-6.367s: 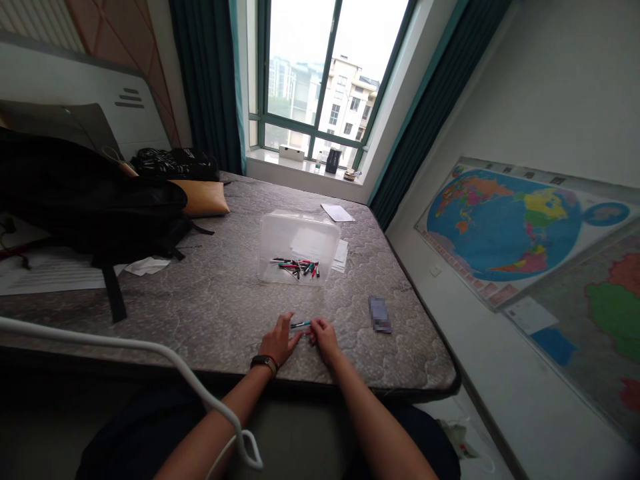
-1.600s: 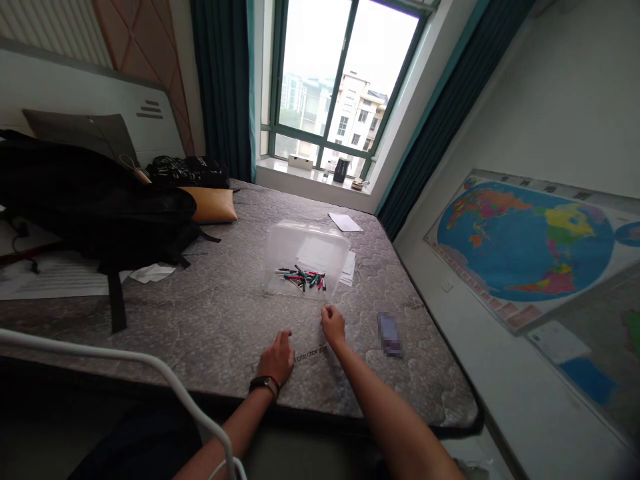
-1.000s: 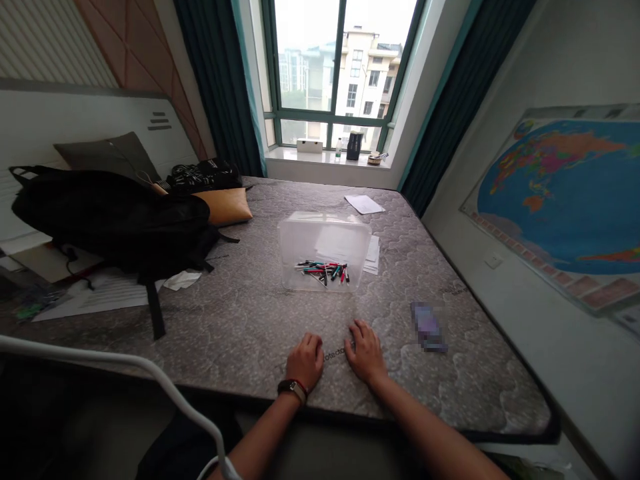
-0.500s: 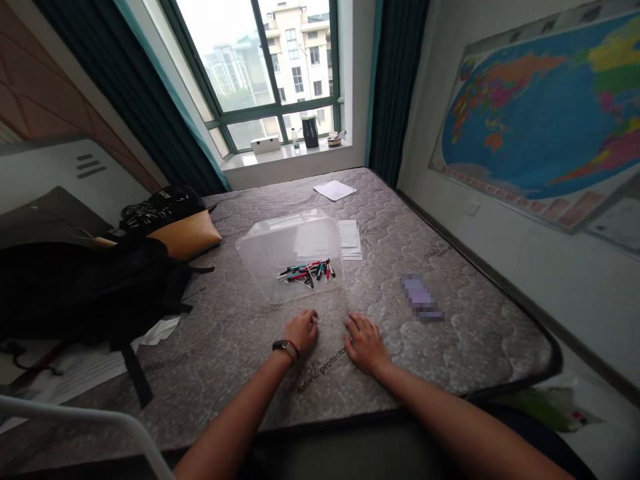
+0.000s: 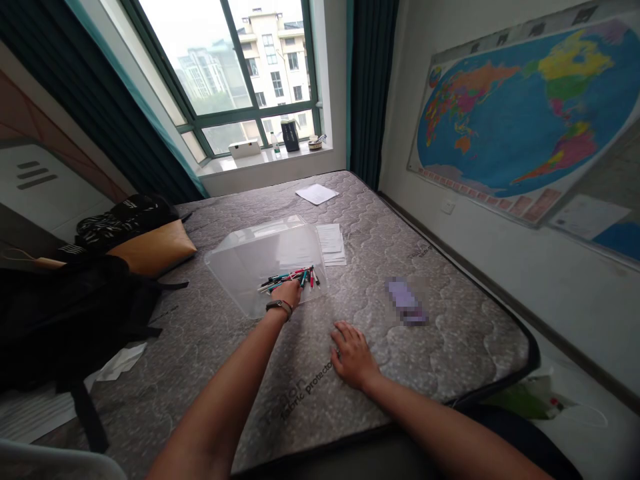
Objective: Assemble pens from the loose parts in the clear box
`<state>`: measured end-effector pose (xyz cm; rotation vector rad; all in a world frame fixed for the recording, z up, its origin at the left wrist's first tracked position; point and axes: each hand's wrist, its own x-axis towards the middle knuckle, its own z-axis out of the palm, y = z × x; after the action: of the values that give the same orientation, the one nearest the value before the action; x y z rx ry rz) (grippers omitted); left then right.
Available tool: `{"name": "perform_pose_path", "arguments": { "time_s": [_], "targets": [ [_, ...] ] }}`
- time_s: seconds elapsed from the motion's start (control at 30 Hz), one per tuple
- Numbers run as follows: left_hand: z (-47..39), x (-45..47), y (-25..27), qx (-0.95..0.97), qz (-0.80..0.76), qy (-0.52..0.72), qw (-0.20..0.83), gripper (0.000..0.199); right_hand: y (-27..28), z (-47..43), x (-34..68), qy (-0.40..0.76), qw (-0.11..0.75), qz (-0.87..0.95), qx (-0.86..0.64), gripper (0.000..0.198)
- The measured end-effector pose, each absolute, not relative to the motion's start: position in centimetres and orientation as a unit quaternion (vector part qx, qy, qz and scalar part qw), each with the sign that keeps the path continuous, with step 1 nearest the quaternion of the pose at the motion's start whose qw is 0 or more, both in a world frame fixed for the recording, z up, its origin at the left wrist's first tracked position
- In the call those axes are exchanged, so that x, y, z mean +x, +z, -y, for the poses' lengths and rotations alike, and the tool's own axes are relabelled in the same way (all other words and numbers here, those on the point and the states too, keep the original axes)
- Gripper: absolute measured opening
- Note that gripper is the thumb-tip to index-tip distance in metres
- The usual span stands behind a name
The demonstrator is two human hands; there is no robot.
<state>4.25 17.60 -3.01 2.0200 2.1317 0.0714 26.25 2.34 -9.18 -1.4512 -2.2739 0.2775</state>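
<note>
Inside a clear plastic box [image 5: 235, 283] on the mattress lies a loose pile of pens [image 5: 305, 275], black, red, teal and white. My left hand [image 5: 287, 293] reaches in over the near side of the pile, a band round its wrist. Its fingertips are hidden among the pens, so whether it grips one does not show. My right hand [image 5: 354, 357] rests on the mattress [image 5: 395, 373] to the right and nearer to me, palm down with fingers spread, holding nothing.
Paper sheets [image 5: 333, 245] lie beside and behind the box, with another white sheet [image 5: 317, 194] farther back. A blurred purple item [image 5: 404, 300] sits to the right. At the left are a black bag [image 5: 75, 320] and a tan pouch [image 5: 153, 250].
My left hand has moved forward off the mattress and into the box, onto the pens. My right hand stays flat on the mattress. The view has turned slightly right.
</note>
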Motion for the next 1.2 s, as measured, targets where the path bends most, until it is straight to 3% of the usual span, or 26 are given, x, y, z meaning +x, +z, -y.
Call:
{"name": "perform_pose_path", "arguments": {
  "time_s": [0.17, 0.5, 0.7, 0.8, 0.87, 1.2],
  "targets": [
    [-20.2, 5.6, -3.9, 0.627, -0.77, 0.015, 0.112, 0.039, -9.1, -2.4, 26.2, 0.1, 0.21, 0.819, -0.524, 0.037],
    [-20.0, 5.1, -5.3, 0.58, -0.792, 0.121, 0.149, 0.023, -9.6, -2.4, 26.2, 0.087, 0.21, 0.817, -0.53, 0.037],
    [-11.2, 3.5, -7.8, 0.561, -0.761, 0.261, 0.194, 0.027, -9.8, -2.5, 26.1, 0.09, 0.215, 0.82, -0.524, 0.036],
    [-5.3, 3.4, -10.3, 0.484, -0.68, 0.453, 0.314, 0.03, -9.9, -2.5, 26.1, 0.093, 0.209, 0.82, -0.525, 0.037],
    [-2.3, 3.5, -11.2, 0.438, -0.648, 0.517, 0.347, 0.031, -9.9, -2.6, 26.1, 0.093, 0.205, 0.821, -0.525, 0.037],
    [2.6, 2.0, -9.7, 0.37, -0.615, 0.58, 0.385, 0.031, -9.8, -2.4, 25.4, 0.048, 0.167, 0.833, -0.525, 0.036]
  ]
}}
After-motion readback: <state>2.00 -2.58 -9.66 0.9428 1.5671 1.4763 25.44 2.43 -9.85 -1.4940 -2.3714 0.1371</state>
